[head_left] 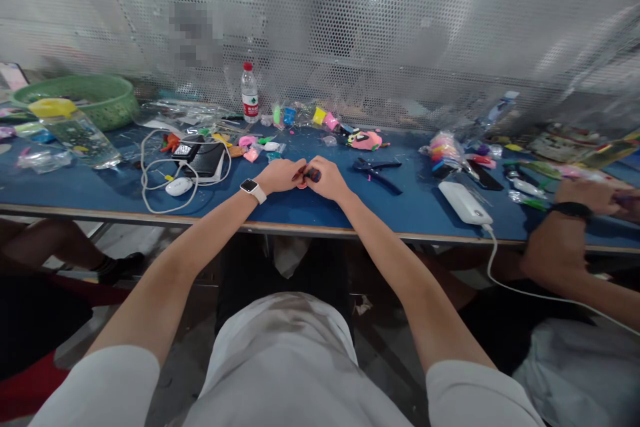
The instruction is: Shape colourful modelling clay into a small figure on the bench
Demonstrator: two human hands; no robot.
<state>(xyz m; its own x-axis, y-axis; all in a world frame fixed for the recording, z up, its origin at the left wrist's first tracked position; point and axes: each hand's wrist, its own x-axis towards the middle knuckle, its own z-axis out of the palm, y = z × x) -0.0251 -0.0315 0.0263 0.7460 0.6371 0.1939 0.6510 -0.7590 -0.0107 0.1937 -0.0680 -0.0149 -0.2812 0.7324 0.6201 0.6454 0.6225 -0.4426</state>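
My left hand (283, 175) and my right hand (325, 178) meet over the blue table (305, 211) near its front edge. Between them is a small dark piece with some red (313, 175), pinched in the curled fingers of my right hand. My left fingers are closed against a small reddish bit beside it; its shape is mostly hidden. Just to the right lie dark-handled pliers (379, 172). Behind them rests a pink clay figure (365, 140) with yellow and black parts.
Left: a black box (206, 161) with a white cable, a green basket (100, 103). Behind: a water bottle (249, 95), coloured clay packs (319, 116). Right: a white power bank (465, 203), bagged clay (444, 149), another person's hand (587, 196).
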